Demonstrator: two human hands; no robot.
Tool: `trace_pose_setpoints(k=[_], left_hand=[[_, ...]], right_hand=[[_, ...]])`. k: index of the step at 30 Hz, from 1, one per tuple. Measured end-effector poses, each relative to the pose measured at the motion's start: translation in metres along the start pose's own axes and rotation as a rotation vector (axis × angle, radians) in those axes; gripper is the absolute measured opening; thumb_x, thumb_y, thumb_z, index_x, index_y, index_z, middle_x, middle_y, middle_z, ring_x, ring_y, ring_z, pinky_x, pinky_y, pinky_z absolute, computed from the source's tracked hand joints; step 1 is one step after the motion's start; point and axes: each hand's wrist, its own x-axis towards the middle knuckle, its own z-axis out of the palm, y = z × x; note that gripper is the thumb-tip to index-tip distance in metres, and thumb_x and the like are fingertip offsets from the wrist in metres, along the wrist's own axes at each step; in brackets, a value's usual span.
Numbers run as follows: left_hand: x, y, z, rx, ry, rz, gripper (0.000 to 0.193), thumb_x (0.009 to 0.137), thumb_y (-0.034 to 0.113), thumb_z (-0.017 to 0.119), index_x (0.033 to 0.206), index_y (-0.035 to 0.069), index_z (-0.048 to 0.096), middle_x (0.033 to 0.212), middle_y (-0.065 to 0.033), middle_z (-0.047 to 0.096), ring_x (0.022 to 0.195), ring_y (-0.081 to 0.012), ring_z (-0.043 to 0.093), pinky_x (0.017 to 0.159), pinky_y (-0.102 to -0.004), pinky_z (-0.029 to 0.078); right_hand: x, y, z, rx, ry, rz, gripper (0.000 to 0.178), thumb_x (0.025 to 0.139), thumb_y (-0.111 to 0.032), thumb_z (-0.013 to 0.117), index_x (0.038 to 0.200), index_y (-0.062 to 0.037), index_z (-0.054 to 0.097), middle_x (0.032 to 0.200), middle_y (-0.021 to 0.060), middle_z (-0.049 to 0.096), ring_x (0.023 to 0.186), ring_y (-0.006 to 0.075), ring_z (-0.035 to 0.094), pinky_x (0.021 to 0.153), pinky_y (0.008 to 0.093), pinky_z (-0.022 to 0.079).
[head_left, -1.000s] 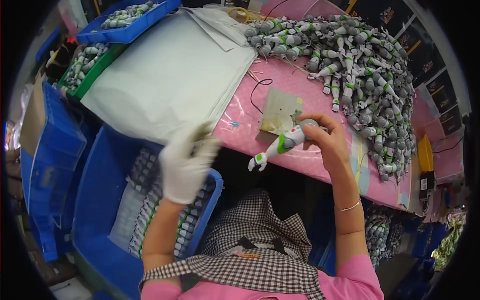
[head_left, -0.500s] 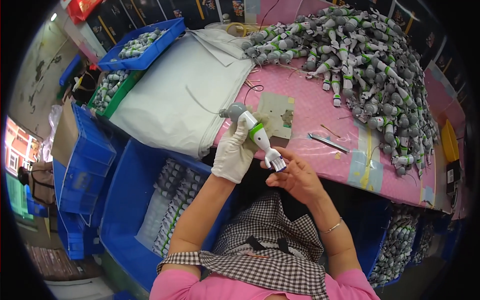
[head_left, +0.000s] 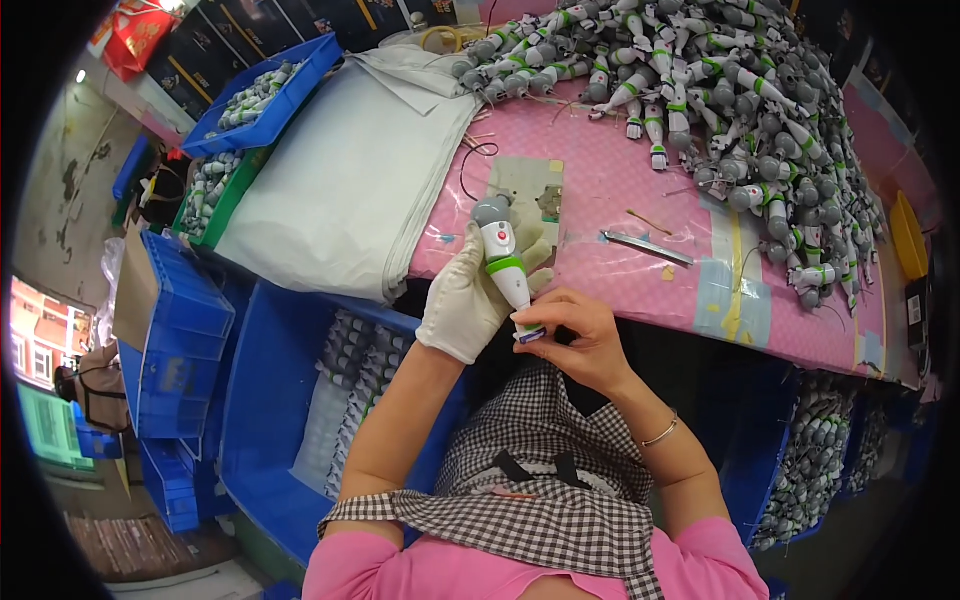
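A white toy arm (head_left: 508,278) with a grey ball shoulder, a green band and a red round spot lies across my left hand (head_left: 460,308). That hand wears a white glove, and its fingers wrap the toy from behind. My right hand (head_left: 588,338) is bare and pinches the small white toy hand at the arm's lower end between thumb and fingers. Both hands are over the near edge of the pink-covered table (head_left: 590,290). Just beyond them lies a flat grey-beige plate (head_left: 515,172).
Many similar toy arms form a heap (head_left: 715,95) at the back right. A slim silver metal tool (head_left: 648,248) lies near the table's front. White sheets (head_left: 350,170) cover the left side. Below stands a blue bin (head_left: 262,400) with toy arms in rows; a blue tray (head_left: 290,110) holds more.
The toy arm has turned, so its red spot now faces up and it stands more upright. My right fingers have closed on its hand end. The view has shifted slightly.
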Motion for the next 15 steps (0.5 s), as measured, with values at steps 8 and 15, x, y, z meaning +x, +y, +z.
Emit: trace_pose_setpoints(k=[8, 15], left_hand=[[-0.003, -0.010, -0.014, 0.073, 0.026, -0.135, 0.057, 0.094, 0.051, 0.037, 0.127, 0.006, 0.047, 0.105, -0.0094, 0.061, 0.071, -0.0155, 0.054, 0.060, -0.0277, 0.043], [-0.026, -0.029, -0.026, 0.304, 0.015, -0.289, 0.061, 0.094, 0.055, 0.031, 0.123, 0.005, 0.049, 0.098, -0.0146, 0.063, 0.063, -0.0183, 0.055, 0.058, -0.0296, 0.044]], right_hand=[[0.027, -0.007, -0.043, 0.234, 0.240, 0.461, 0.025, 0.089, -0.014, 0.058, 0.105, 0.0042, 0.063, 0.090, 0.0092, 0.065, 0.050, 0.0084, 0.052, 0.048, 0.0199, 0.043], [0.057, 0.012, -0.064, 0.566, 0.321, 0.588, 0.027, 0.088, -0.017, 0.059, 0.107, 0.0015, 0.061, 0.093, 0.0131, 0.068, 0.051, 0.0090, 0.057, 0.050, 0.0219, 0.049]])
